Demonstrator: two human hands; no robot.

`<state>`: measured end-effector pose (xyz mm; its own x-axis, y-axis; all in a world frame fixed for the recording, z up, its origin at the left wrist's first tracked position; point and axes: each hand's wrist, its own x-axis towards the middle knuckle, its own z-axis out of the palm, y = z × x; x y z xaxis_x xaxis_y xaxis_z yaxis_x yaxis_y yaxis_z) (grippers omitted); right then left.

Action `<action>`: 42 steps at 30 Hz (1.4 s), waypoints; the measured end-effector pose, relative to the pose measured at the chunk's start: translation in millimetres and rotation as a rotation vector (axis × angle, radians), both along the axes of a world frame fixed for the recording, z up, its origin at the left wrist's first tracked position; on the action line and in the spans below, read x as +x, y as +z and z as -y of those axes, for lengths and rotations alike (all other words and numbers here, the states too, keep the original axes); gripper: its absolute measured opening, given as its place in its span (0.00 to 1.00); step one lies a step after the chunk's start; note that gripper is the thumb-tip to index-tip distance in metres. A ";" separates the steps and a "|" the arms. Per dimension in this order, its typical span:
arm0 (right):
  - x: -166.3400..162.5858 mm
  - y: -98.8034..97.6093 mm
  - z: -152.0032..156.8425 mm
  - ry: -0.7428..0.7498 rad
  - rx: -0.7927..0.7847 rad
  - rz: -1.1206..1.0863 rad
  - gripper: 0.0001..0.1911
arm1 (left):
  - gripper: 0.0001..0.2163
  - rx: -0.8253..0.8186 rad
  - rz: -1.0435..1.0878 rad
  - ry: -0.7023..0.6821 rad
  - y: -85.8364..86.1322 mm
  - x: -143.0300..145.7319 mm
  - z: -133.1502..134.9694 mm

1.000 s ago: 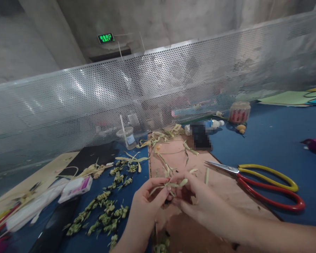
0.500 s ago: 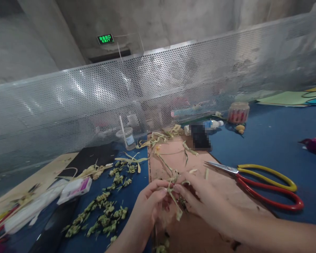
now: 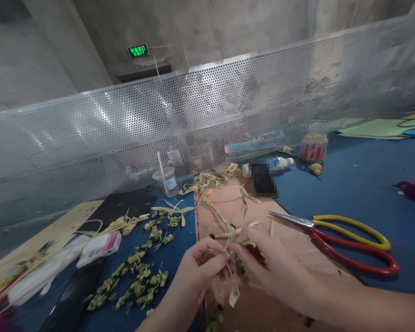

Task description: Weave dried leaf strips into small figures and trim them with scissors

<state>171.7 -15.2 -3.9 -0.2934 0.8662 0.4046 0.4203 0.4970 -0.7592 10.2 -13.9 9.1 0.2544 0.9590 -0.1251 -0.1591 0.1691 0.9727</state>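
Pale plant strips [image 3: 233,297] are held between the left hand [image 3: 199,263] and right hand [image 3: 266,258], a brown board [image 3: 225,213] set beneath, red-and-yellow-handled scissors [image 3: 313,225] laid at right, green knotted pieces [image 3: 138,288] scattered at left on a blue tabletop [image 3: 352,184], a cup [image 3: 171,183] placed before a perforated screen [image 3: 131,120]

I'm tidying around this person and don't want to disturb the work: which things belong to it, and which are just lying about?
Likely in the work:
pale strip, held between the left hand and right hand
cardboard beneath
green bunched pieces
scissors, probably

Apparently just lying about:
cup with straw
bottle
clear tub
white-and-pink packet
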 end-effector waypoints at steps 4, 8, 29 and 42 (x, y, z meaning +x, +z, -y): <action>-0.2 -2.1 -0.1 -0.014 -0.022 -0.034 0.10 | 0.05 0.006 0.028 -0.005 -0.6 0.4 0.8; -0.2 -5.5 -2.7 -0.027 -0.063 -0.079 0.09 | 0.05 -0.030 0.057 -0.007 -3.5 -1.5 -1.0; 7.9 7.0 -11.7 0.081 0.032 -0.018 0.06 | 0.08 -0.082 -0.036 -0.017 -5.8 -0.8 -4.6; 8.1 12.7 -2.3 0.076 0.090 -0.065 0.07 | 0.05 -0.077 0.050 -0.052 -3.4 -1.7 -1.4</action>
